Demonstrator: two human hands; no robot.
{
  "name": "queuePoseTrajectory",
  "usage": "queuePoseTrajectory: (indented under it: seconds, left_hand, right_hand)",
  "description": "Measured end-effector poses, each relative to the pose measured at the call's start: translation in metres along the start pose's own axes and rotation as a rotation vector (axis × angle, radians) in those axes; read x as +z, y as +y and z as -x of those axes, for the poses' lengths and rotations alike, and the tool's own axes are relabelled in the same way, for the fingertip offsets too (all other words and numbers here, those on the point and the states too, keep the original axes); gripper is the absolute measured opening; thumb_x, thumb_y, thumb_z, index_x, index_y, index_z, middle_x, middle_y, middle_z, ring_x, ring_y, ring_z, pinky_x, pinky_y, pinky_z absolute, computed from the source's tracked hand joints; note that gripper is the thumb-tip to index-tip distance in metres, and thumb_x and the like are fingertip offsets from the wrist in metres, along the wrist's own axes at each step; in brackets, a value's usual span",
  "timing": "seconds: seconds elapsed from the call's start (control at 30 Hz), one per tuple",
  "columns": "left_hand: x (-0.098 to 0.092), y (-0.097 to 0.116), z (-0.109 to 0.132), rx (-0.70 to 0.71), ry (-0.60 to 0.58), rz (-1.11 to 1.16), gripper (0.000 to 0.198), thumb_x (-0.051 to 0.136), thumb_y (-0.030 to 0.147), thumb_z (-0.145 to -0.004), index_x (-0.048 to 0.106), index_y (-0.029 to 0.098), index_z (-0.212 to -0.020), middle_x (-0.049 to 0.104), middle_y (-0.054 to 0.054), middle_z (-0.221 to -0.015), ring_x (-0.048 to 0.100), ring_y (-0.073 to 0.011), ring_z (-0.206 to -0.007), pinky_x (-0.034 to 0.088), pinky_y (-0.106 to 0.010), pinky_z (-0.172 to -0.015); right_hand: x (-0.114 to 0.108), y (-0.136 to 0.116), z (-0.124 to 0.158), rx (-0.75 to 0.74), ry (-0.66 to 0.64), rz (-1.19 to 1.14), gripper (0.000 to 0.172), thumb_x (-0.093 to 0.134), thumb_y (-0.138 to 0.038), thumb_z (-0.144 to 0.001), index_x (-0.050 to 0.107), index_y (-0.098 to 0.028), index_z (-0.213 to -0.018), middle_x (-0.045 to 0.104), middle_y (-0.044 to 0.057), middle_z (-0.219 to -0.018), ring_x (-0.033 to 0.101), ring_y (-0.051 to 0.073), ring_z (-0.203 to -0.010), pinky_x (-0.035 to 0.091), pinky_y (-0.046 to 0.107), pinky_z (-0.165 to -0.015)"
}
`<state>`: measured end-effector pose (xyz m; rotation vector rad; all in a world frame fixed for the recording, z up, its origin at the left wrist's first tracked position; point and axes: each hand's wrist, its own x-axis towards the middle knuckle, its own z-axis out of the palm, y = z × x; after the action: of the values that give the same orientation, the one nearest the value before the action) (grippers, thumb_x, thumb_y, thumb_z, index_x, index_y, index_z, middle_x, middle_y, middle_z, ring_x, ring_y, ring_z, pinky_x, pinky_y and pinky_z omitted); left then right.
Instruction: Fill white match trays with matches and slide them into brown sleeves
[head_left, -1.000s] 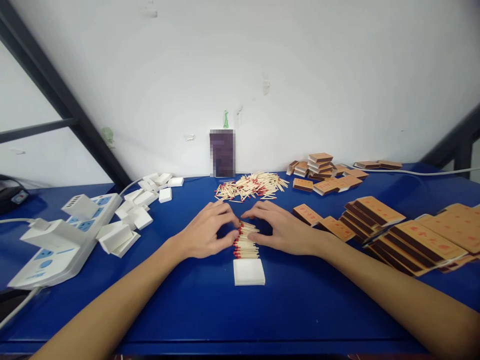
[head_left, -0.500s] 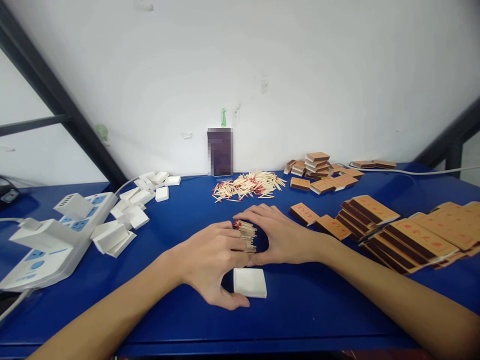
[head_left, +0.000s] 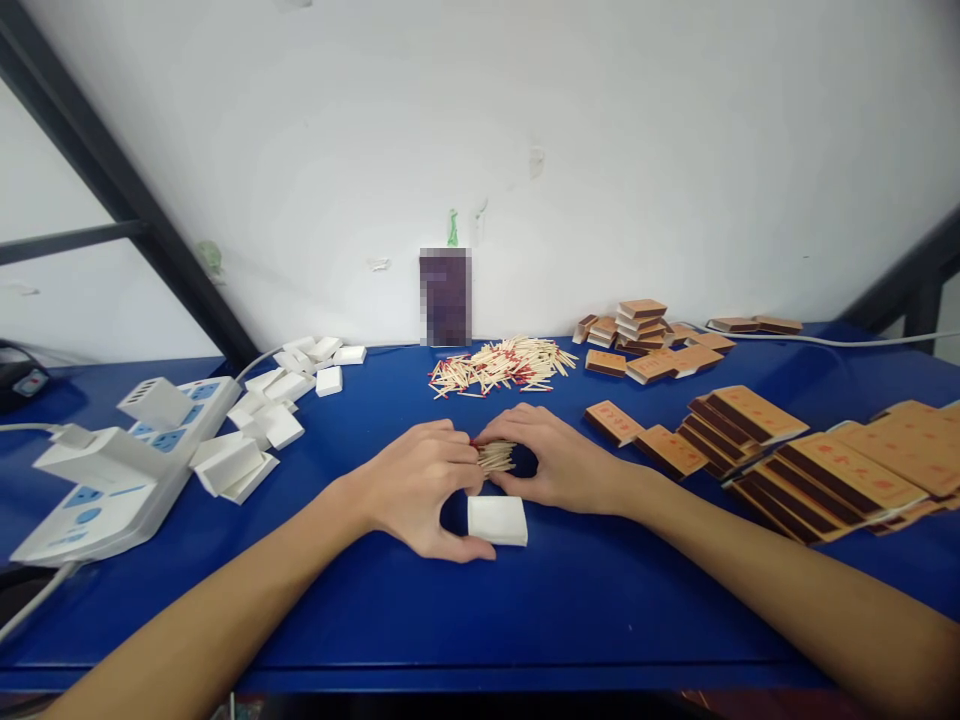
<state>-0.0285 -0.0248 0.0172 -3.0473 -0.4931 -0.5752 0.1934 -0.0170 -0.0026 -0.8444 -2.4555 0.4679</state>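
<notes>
A bunch of matches (head_left: 496,458) lies between my two hands at the middle of the blue table. My right hand (head_left: 544,458) curves round its right side, with fingertips at the red heads and the thumb at the near end. My left hand (head_left: 431,485) presses its fingers against the bunch's left side. Its thumb stretches out below, along the near edge of a white tray (head_left: 497,521). That small tray rests on the table just in front of the bunch. Behind my hands is a loose heap of matches (head_left: 506,365) with red heads.
White trays (head_left: 281,385) lie scattered at the left, beside a power strip (head_left: 142,480) with plugged-in chargers. Orange matchbox sleeves (head_left: 840,465) are stacked at the right, with more sleeves (head_left: 641,325) at the back. A blurred dark object (head_left: 447,297) stands against the wall.
My hands have drawn a little closer together round the matches, which now form a more compact bunch. My left thumb and the white tray have moved up, nearer the bunch. The view has shifted slightly.
</notes>
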Motion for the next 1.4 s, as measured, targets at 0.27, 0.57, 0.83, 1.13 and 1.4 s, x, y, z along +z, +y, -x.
queuePoseTrajectory:
  seconds: [0.27, 0.57, 0.83, 1.13, 1.4]
  left_hand:
    - [-0.003, -0.002, 0.0, -0.08, -0.037, -0.007, 0.044, 0.068, 0.061, -0.074, 0.06, 0.018, -0.067, 0.059, -0.001, -0.062, 0.051, -0.0163, -0.067, 0.034, -0.036, -0.074]
    - [-0.006, -0.004, 0.001, -0.148, -0.083, 0.011, 0.045, 0.069, 0.062, -0.073, 0.065, 0.018, -0.068, 0.056, 0.002, -0.055, 0.049, -0.013, -0.055, 0.035, -0.031, -0.065]
    - [-0.008, -0.003, 0.002, -0.238, -0.165, 0.048, 0.041, 0.071, 0.055, -0.073, 0.06, 0.017, -0.066, 0.055, 0.002, -0.057, 0.045, -0.01, -0.047, 0.026, -0.026, -0.049]
    - [-0.008, -0.009, 0.004, -0.257, -0.132, 0.078, 0.041, 0.071, 0.056, -0.071, 0.058, 0.017, -0.067, 0.057, 0.003, -0.061, 0.044, -0.0094, -0.05, 0.028, -0.025, -0.051]
    - [-0.003, -0.011, 0.005, -0.266, -0.111, 0.114, 0.045, 0.07, 0.06, -0.071, 0.058, 0.017, -0.066, 0.058, 0.002, -0.061, 0.046, -0.01, -0.052, 0.029, -0.025, -0.053]
  right_hand:
    - [0.002, 0.005, -0.003, 0.002, 0.031, -0.051, 0.017, 0.063, -0.022, -0.087, 0.066, -0.022, -0.104, 0.07, 0.004, -0.101, 0.06, 0.019, -0.097, 0.048, 0.035, -0.086]
    - [0.003, 0.008, -0.003, 0.028, 0.101, -0.129, 0.014, 0.063, -0.018, -0.086, 0.069, -0.022, -0.097, 0.071, 0.003, -0.096, 0.064, 0.017, -0.088, 0.051, 0.032, -0.081]
    - [0.002, 0.006, -0.002, 0.033, 0.15, -0.188, 0.013, 0.062, -0.021, -0.088, 0.072, -0.022, -0.096, 0.072, 0.004, -0.093, 0.065, 0.017, -0.084, 0.052, 0.032, -0.076]
    - [-0.012, -0.003, -0.001, 0.03, 0.173, -0.224, 0.012, 0.063, -0.026, -0.088, 0.074, -0.022, -0.093, 0.073, 0.004, -0.092, 0.066, 0.016, -0.083, 0.053, 0.03, -0.072]
    - [-0.014, -0.023, 0.003, -0.043, -0.085, -0.167, 0.017, 0.061, -0.019, -0.09, 0.075, -0.021, -0.099, 0.074, 0.004, -0.094, 0.066, 0.016, -0.087, 0.052, 0.029, -0.078]
